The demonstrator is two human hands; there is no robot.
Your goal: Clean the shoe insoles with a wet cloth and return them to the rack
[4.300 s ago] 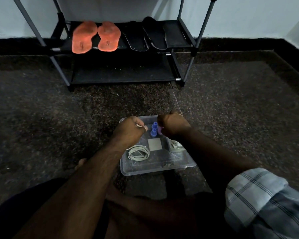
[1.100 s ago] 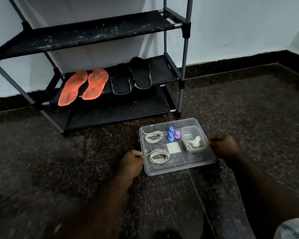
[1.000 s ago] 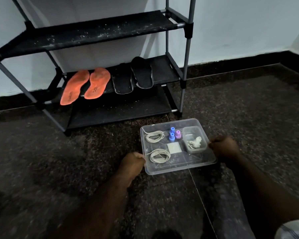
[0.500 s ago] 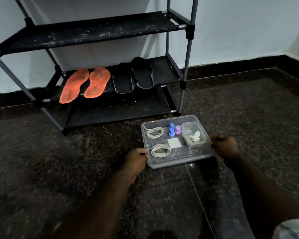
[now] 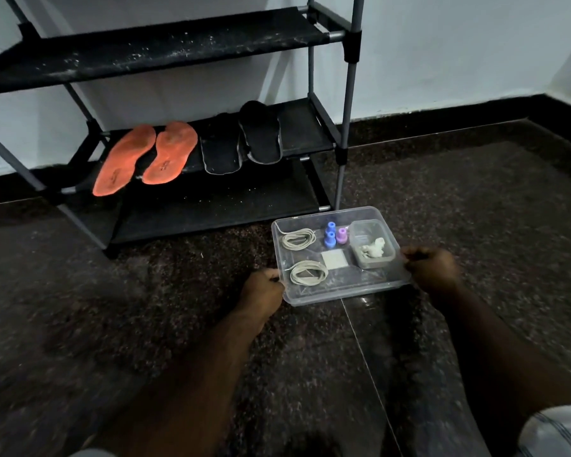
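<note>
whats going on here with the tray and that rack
A person on the floor grips a clear plastic tray by its short sides, left hand and right hand. Two orange insoles and two black insoles lie on the rack's middle shelf, untouched.

No readable text anywhere. Small dark marks sit on the two orange insoles (image 5: 145, 159), one mid-sole on each, but too blurred to read as letters or numbers. The small clear container (image 5: 372, 243) inside the clear plastic tray (image 5: 340, 291) has a faint pale patch, maybe a label, illegible.
</note>
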